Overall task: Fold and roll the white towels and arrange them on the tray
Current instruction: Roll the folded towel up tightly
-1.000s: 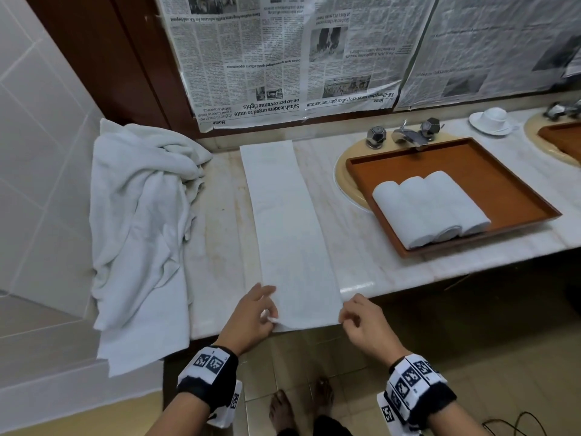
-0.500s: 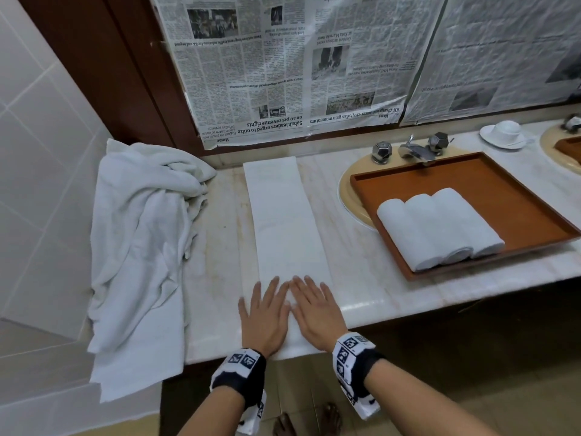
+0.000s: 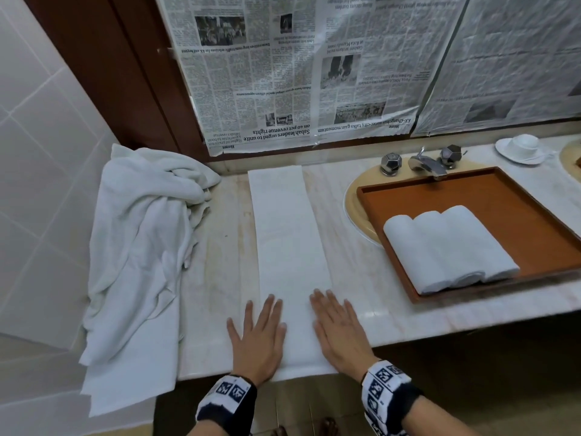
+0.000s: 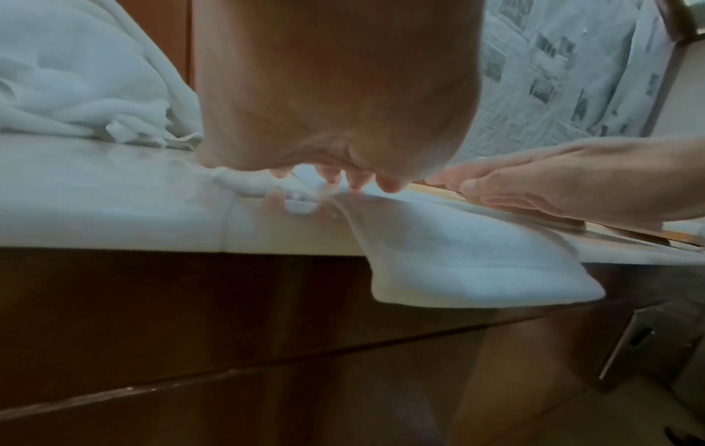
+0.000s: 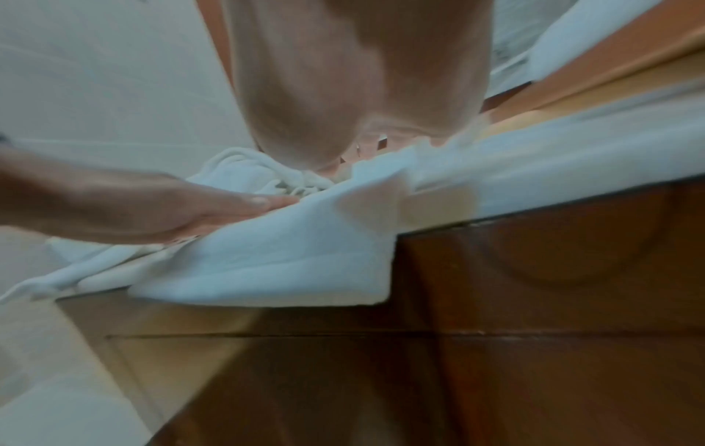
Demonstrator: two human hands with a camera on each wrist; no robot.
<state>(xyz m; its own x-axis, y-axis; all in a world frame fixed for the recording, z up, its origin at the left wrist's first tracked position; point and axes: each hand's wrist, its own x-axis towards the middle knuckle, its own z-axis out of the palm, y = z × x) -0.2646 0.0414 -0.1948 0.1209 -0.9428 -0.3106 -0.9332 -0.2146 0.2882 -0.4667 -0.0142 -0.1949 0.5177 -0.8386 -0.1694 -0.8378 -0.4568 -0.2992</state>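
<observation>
Left hand (image 3: 256, 336), right hand (image 3: 338, 332) flat on long folded terry towel (image 3: 290, 247).

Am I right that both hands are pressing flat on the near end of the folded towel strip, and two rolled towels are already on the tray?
Not quite: the head view shows three rolled towels side by side on the tray, not two. The rest holds: the left hand and right hand press flat on the near end of the folded towel strip.

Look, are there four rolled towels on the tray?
No, the tray holds three rolled towels, lying side by side.
</observation>
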